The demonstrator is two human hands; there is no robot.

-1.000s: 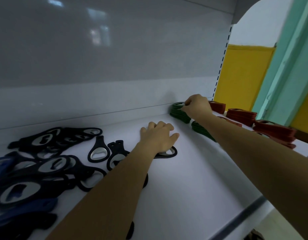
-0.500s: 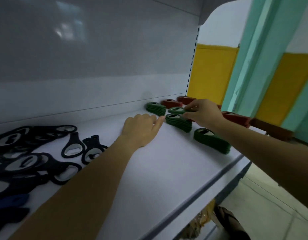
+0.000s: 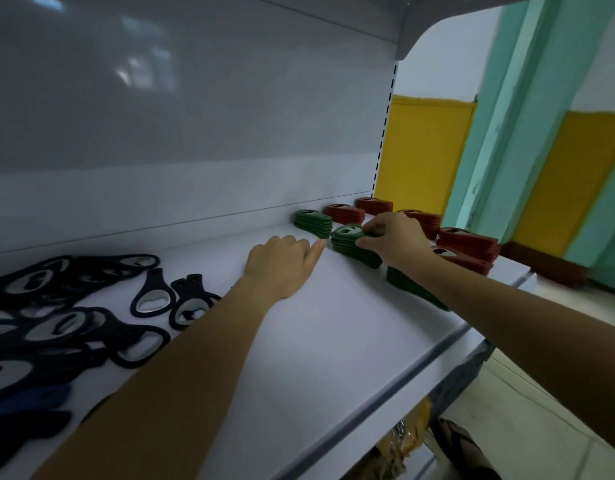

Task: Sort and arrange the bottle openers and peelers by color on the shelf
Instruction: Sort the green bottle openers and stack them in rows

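Note:
On the white shelf [image 3: 333, 327], my right hand [image 3: 394, 239] pinches the top green bottle opener [image 3: 346, 232] of a green stack [image 3: 354, 249]. A second green stack [image 3: 313, 221] lies behind it near the back wall, and a third green stack [image 3: 413, 287] shows under my right forearm. My left hand [image 3: 282, 263] rests flat on the shelf with fingers straight, its fingertips just left of the middle green stack. Red stacks [image 3: 467, 244] line the shelf's right end. Loose black openers [image 3: 150, 299] and a few dark blue ones [image 3: 32, 396] are scattered at the left.
The shelf's back panel [image 3: 195, 116] rises close behind the stacks. The front lip [image 3: 403, 372] runs diagonally at lower right, with a lower shelf and packaged goods [image 3: 406, 441] beneath. A yellow and teal wall [image 3: 541, 168] stands beyond the shelf's right end.
My right hand brought a green opener from the back green stack forward to the middle stack. My left hand slid right, off the black openers, to beside the green stacks.

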